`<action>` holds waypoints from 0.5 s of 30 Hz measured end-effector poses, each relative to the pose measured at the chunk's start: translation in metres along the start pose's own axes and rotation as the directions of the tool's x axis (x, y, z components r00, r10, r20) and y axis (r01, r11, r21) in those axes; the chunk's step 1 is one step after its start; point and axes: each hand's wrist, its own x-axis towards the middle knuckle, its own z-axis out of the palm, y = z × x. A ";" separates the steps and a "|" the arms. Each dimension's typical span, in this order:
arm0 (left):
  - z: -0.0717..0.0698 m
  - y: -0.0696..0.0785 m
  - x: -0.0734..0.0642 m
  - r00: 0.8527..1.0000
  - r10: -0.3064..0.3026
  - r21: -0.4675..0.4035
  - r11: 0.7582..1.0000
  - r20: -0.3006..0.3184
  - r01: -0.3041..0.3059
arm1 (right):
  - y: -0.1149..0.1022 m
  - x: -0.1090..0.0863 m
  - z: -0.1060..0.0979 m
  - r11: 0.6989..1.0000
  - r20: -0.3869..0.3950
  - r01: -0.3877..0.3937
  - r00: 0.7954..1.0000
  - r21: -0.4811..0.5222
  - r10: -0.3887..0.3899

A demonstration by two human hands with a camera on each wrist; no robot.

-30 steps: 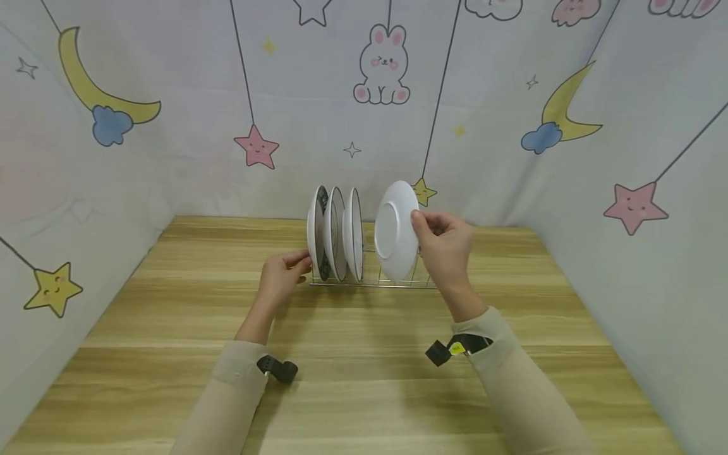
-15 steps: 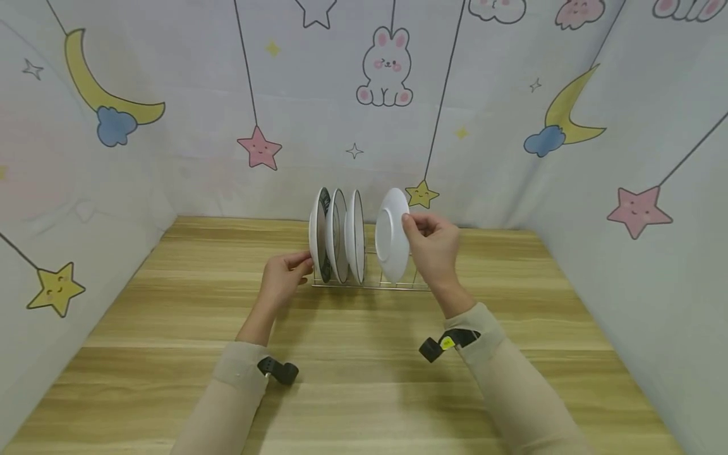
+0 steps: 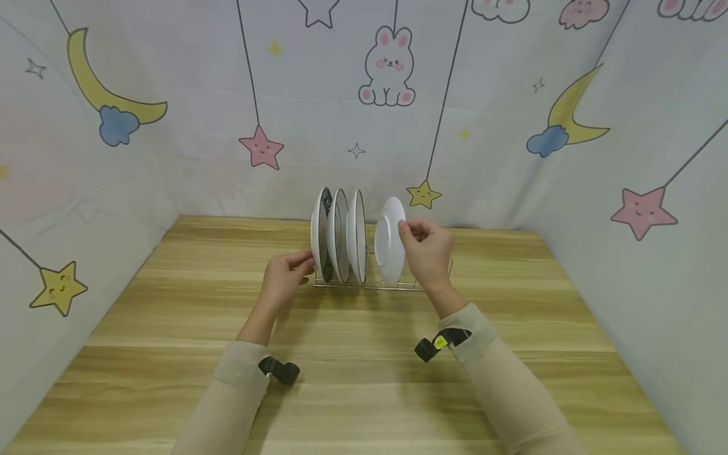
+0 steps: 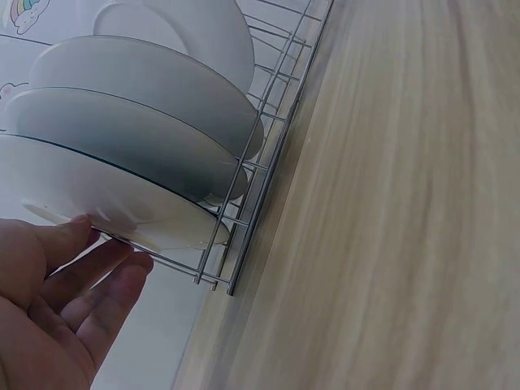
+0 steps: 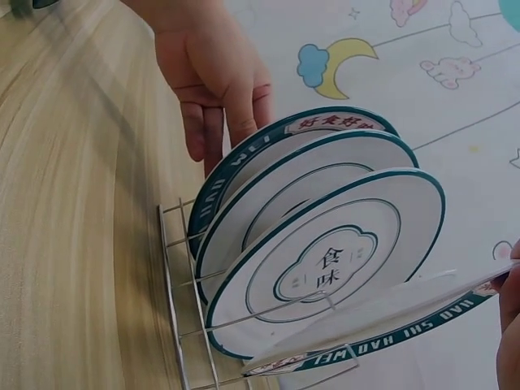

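Observation:
My right hand [image 3: 429,253] pinches the rim of a white plate [image 3: 389,243], thumb on its back. In the right wrist view this plate [image 5: 390,333] leans, its green lettered rim downward and its lower edge among the wires of a metal dish rack [image 5: 169,268]. Three plates with dark green rims stand on edge at the rack's left end; the nearest of them in that view [image 5: 329,264] bears a printed emblem. My left hand [image 3: 284,275] holds the rack's left end, thumb and fingers about the end wire [image 4: 166,260], beside the outermost plate [image 4: 106,191].
The rack stands on a wood-grain table [image 3: 341,379] near its back edge. Behind and at both sides hangs a pale cloth [image 3: 318,114] printed with stars, moons and a rabbit. A wrist camera [image 3: 281,371] is strapped to each sleeve.
My right hand has moved left and slightly down with the plate, bringing it lower at the rack. My left hand keeps its hold on the rack's end.

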 end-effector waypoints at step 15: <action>-0.001 0.004 -0.002 1.000 -0.003 -0.015 1.000 0.012 0.003 | 0.010 -0.004 0.010 0.999 -0.012 0.015 1.000 -0.036 -0.015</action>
